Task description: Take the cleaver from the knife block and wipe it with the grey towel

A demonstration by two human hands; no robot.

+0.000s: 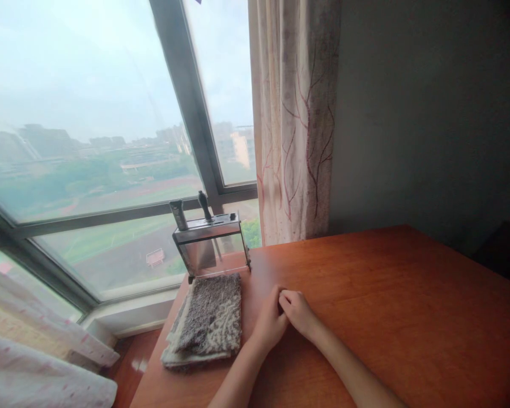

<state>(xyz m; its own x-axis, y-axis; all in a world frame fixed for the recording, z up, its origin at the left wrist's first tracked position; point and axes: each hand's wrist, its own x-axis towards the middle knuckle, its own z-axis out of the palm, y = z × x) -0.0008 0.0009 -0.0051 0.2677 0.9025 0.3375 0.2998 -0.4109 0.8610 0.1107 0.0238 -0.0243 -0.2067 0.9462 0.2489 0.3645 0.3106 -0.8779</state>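
My left hand [272, 320] and my right hand [297, 310] meet over the wooden table [391, 317], both closed, with their curled fingers pressed against each other. No object shows in either one. Just left of my left hand lies a folded grey-and-white cloth [210, 317] with a shaggy pile, stacked in layers. Behind the cloth stands a clear-sided knife holder [229, 249] with a metal top. A broad-bladed knife [178, 214] and a second dark-handled knife [204, 205] are upright in its slots.
A large window [89, 136] with grey frames runs along the left and back. A patterned curtain [295, 124] hangs behind the table, and another curtain [38, 362] is at lower left. The table's left edge drops to a reddish floor [131, 360]. A dark wall [408, 113] stands at right.
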